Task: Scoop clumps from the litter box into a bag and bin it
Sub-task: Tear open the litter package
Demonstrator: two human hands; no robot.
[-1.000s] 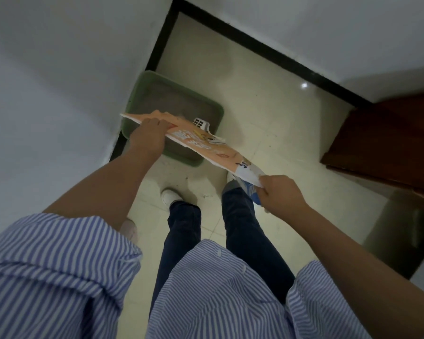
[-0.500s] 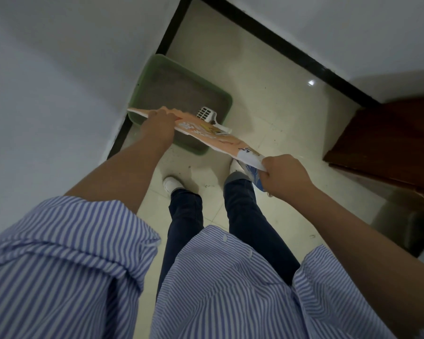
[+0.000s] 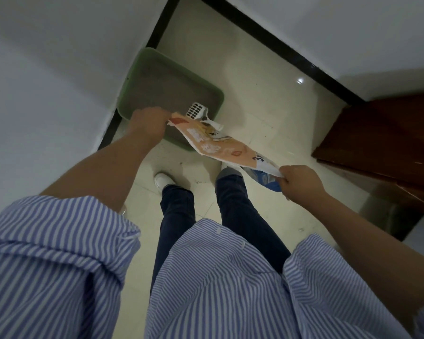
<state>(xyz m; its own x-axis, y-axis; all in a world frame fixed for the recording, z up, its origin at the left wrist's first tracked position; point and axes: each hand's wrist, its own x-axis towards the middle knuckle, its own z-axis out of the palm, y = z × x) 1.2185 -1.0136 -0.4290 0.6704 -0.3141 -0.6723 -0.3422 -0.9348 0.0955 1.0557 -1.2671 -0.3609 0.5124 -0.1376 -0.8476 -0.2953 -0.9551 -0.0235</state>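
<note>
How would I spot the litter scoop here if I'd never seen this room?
Look to the corner where the white walls meet, at the green litter box on the tiled floor. At its near right edge lies the scoop, partly behind the orange printed bag. It is the only white thing there, with a grid of dark slots.

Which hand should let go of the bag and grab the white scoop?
Probably the left hand. It grips the orange printed bag right over the green plastic litter box, beside the white slotted scoop. The right hand holds the bag's far end, away from the box.
</note>
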